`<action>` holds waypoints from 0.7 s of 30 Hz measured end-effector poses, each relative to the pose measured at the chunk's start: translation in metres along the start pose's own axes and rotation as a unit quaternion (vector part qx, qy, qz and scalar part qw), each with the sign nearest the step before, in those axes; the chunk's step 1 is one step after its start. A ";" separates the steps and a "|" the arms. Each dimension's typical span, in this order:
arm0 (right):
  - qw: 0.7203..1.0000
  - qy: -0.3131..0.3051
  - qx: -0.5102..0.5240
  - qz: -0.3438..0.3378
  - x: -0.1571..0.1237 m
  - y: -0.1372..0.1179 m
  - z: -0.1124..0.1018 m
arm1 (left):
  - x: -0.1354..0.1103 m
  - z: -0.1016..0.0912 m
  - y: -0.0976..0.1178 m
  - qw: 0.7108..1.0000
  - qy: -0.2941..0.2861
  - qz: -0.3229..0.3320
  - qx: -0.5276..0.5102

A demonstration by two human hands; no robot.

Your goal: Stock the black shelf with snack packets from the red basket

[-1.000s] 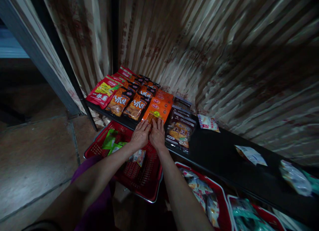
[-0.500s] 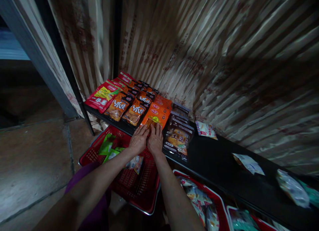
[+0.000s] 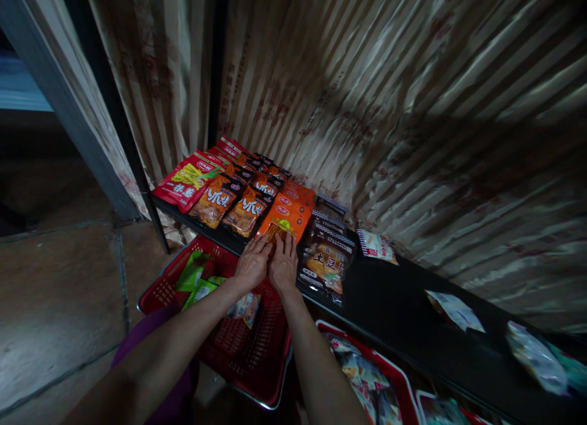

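My left hand and my right hand lie side by side on the front end of an orange snack bag, fingers stretched out over it. This bag lies at the front of a short row of like bags on the black shelf. To its left are black-and-orange snack bags in two rows, and beyond them red snack bags. On the right sit dark brown potato chip bags, overlapping from front to back.
Below the shelf stands a red basket with a few green packets and a clear packet. Another red basket full of packets is to its right. Loose packets lie along the shelf. A pleated curtain hangs behind.
The view has shifted slightly. Both hands stay on the front of the orange bag, with hardly any change in the fingers. The bags stand as before.
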State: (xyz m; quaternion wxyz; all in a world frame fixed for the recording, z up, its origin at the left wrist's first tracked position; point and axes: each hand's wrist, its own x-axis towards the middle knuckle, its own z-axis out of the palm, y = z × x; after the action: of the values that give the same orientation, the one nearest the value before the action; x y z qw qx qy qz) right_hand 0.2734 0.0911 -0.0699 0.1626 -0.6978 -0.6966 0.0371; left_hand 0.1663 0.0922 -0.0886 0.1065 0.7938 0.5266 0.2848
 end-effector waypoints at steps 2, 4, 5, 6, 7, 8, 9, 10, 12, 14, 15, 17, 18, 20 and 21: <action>1.000 -0.005 -0.004 0.004 0.000 -0.001 -0.001 | 0.000 0.000 0.000 1.000 0.000 0.001 0.005; 1.000 -0.010 -0.005 0.007 0.000 -0.002 -0.003 | 0.000 0.001 -0.001 1.000 0.004 0.004 0.009; 1.000 -0.012 -0.003 0.008 0.000 -0.003 -0.004 | 0.000 0.001 -0.001 1.000 0.008 0.006 0.011; 1.000 -0.015 -0.001 0.008 0.000 -0.003 -0.005 | 0.000 0.001 -0.001 1.000 0.012 0.008 0.013; 1.000 -0.017 0.001 0.008 -0.001 -0.004 -0.006 | 0.000 0.001 -0.001 1.000 0.015 0.010 0.015; 1.000 -0.019 0.003 0.008 -0.001 -0.003 -0.007 | -0.001 0.001 0.000 1.000 0.018 0.012 0.016; 1.000 -0.021 0.005 0.008 -0.001 -0.003 -0.008 | -0.001 0.000 0.001 1.000 0.020 0.014 0.018; 1.000 -0.021 0.007 0.006 -0.001 -0.002 -0.008 | -0.001 -0.001 0.001 1.000 0.020 0.016 0.018; 1.000 -0.020 0.007 0.002 -0.001 -0.001 -0.008 | -0.003 -0.004 0.003 0.999 0.015 0.023 0.020; 1.000 -0.011 0.004 -0.004 -0.001 0.001 -0.006 | -0.006 -0.007 0.004 0.999 0.010 0.031 0.019; 1.000 -0.004 0.001 -0.005 -0.001 0.002 -0.005 | -0.007 -0.008 0.004 0.999 0.009 0.033 0.017; 1.000 0.016 -0.005 -0.004 -0.002 0.003 -0.002 | -0.010 -0.011 0.004 0.999 0.010 0.034 0.012; 1.000 0.027 -0.008 -0.005 -0.002 0.004 -0.001 | -0.011 -0.012 0.003 0.999 0.011 0.033 0.009; 0.999 0.047 -0.014 -0.012 -0.003 0.005 0.002 | -0.013 -0.014 0.001 0.999 0.013 0.032 0.005; 0.998 0.054 -0.017 -0.017 -0.003 0.006 0.003 | -0.014 -0.015 0.000 0.999 0.015 0.033 0.004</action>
State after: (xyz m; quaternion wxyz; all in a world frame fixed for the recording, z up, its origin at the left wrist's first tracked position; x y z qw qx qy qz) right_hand 0.2778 0.0884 -0.0752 0.1885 -0.6899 -0.6988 -0.0154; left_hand 0.1539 0.0778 -0.0811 0.0862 0.8070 0.5028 0.2976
